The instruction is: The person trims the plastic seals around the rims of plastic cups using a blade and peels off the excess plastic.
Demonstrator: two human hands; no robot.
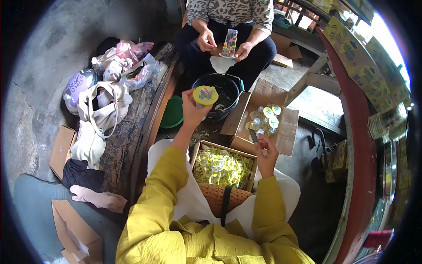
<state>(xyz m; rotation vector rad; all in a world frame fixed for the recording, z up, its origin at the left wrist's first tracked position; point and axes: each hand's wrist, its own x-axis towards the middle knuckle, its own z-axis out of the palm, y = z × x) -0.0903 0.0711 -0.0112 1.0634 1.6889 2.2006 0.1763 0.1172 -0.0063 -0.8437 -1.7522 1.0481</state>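
My left hand (193, 110) is closed around a plastic cup whose round lid (205, 95) has a yellow rim. It is held up beside the black bucket. In my right hand (267, 155) the fingers pinch a thin, flat, blade-like tool (253, 135), pointing up and left. Between my knees stands a cardboard box (196, 152) of yellow-green trimmings (224, 167). Just beyond the right hand, an open carton (244, 143) holds several cups with lids (268, 113). What is inside the held cup cannot be made out.
Opposite me a seated person's hands (244, 50) hold a clear tapered container (230, 42). A black bucket (215, 115) and green basin (171, 113) stand between us. Left is a bench (127, 127) with a white bag (99, 105); right, a red-edged board (358, 114).
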